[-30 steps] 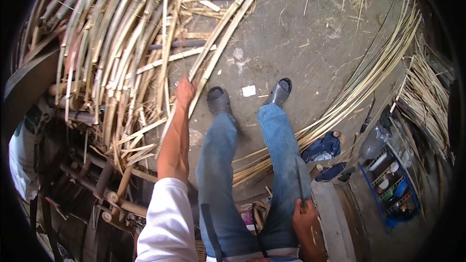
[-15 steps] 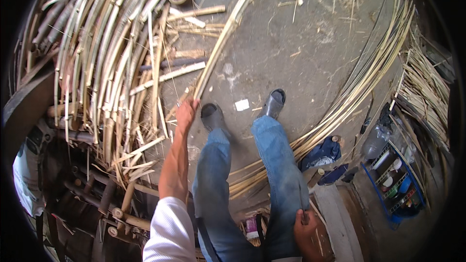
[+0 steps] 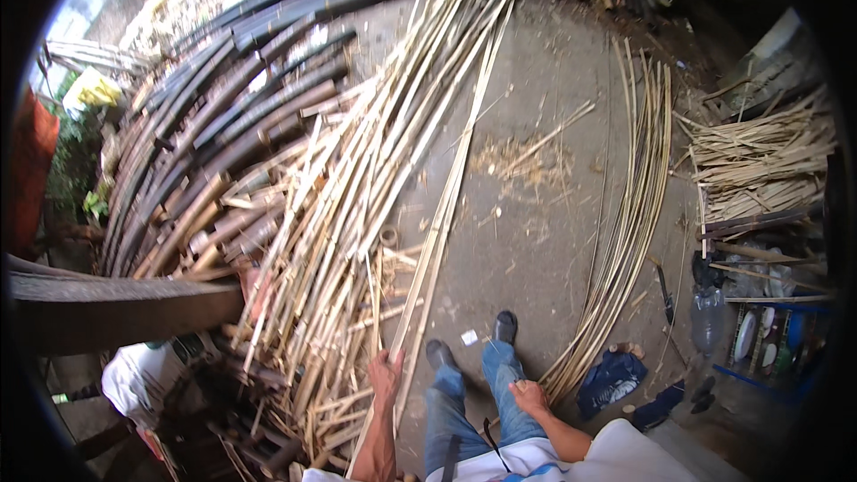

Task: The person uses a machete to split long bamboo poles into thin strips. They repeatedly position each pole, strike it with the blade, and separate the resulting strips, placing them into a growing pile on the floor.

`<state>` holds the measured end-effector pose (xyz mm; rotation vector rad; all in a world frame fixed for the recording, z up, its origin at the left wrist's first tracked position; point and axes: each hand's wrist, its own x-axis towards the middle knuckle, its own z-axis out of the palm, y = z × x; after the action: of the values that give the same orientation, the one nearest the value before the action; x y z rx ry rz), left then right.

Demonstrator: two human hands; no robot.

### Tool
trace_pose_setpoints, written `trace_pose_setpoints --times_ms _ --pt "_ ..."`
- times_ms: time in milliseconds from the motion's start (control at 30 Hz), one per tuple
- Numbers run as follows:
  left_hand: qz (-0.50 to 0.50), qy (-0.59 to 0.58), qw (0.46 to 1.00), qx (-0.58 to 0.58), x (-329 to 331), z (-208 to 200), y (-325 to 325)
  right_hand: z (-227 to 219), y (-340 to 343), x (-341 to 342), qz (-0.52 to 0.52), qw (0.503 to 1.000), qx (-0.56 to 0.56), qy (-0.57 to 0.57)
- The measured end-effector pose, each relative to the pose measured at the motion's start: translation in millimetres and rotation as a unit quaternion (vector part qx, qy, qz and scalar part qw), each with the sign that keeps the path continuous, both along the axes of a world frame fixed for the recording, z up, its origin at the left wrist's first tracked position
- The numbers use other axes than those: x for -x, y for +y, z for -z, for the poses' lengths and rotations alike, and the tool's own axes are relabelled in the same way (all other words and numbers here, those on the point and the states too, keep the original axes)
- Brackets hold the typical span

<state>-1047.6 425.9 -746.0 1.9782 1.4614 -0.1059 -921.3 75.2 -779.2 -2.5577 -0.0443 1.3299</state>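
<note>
My left hand (image 3: pixel 386 368) wrapped around long split bamboo strip (image 3: pixel 444 205), low end in my grip, rest running up across concrete floor (image 3: pixel 536 241) toward far edge. My right hand (image 3: pixel 528 395) resting on my thigh, fingers loosely curled, pinching nothing. Bamboo pile (image 3: pixel 330 241) just left of strip. Thin strip bundle (image 3: pixel 625 223) curving along floor's right side. Blue bag (image 3: pixel 609 379) near its lower end.
</note>
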Motion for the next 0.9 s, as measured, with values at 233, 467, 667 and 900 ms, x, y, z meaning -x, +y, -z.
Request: trace_pose_setpoints --times_ms 233,467,667,900 --pt "0.006 -0.009 0.999 -0.045 -3 -188 -57 -37 -23 -111 0.194 0.966 -0.164 0.044" --pt "-0.049 -0.074 0.992 0.091 22 -212 -109 -5 -101 -201 0.309 0.933 -0.133 -0.124" --pt "-0.025 -0.104 0.991 0.084 -86 -117 -72 -35 -136 -225 0.535 0.823 -0.183 -0.053" --pt "0.014 -0.15 0.986 0.067 -265 -67 -3 -45 -138 -202 0.546 0.811 -0.187 -0.095"
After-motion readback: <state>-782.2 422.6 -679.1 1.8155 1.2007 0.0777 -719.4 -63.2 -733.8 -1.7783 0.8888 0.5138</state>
